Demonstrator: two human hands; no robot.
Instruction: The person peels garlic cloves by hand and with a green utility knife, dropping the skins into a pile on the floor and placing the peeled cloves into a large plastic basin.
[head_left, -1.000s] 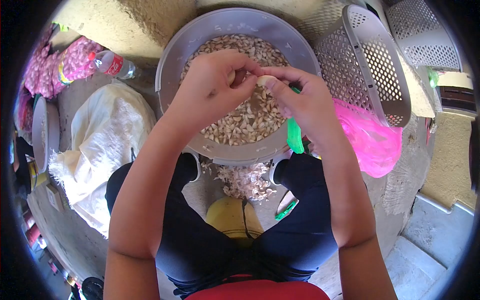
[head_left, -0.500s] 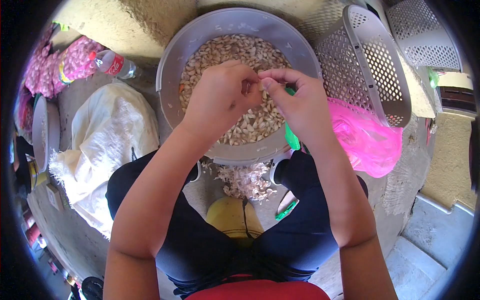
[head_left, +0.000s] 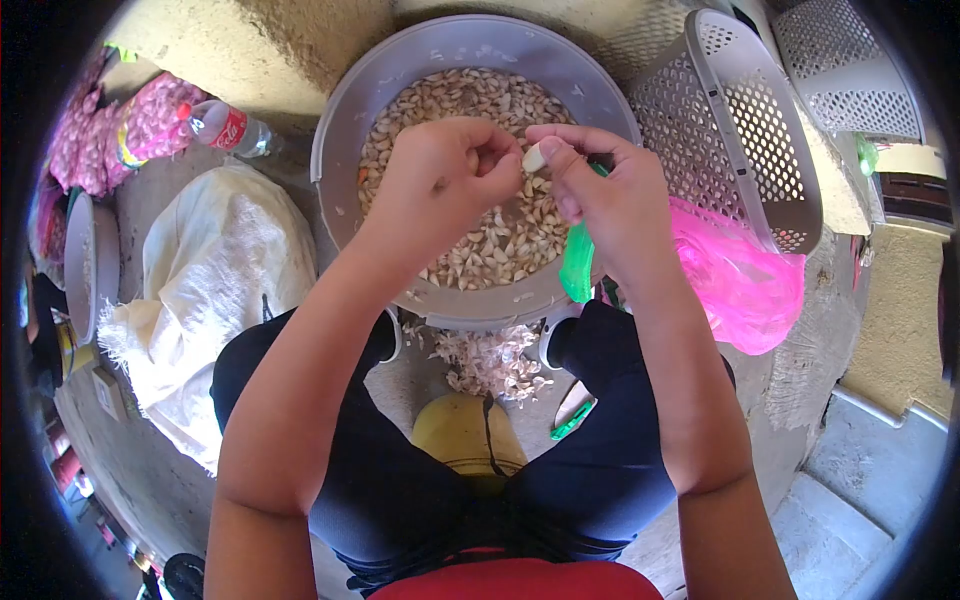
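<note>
Both hands are held over a large grey tub (head_left: 340, 110) of garlic cloves (head_left: 480, 262) lying in it. A pale, peeled garlic clove (head_left: 534, 158) is pinched between the thumb and forefinger of my right hand (head_left: 608, 185). A green handle-like piece (head_left: 577, 262) sticks out below the right palm; how it is held is hidden. My left hand (head_left: 440, 170) is beside the clove, fingers curled and thumb against them. Anything inside its pinch is hidden.
Papery garlic skins (head_left: 490, 362) lie on the floor between my feet, before a yellow container (head_left: 465, 435). At right are a grey perforated basket (head_left: 700, 130) and a pink plastic bag (head_left: 740, 280). At left are a white sack (head_left: 225, 265) and a Coca-Cola bottle (head_left: 225, 128).
My hands have drawn slightly apart, and the pale clove now shows in my right fingers. The right hand has turned, and more of the green piece shows below it.
</note>
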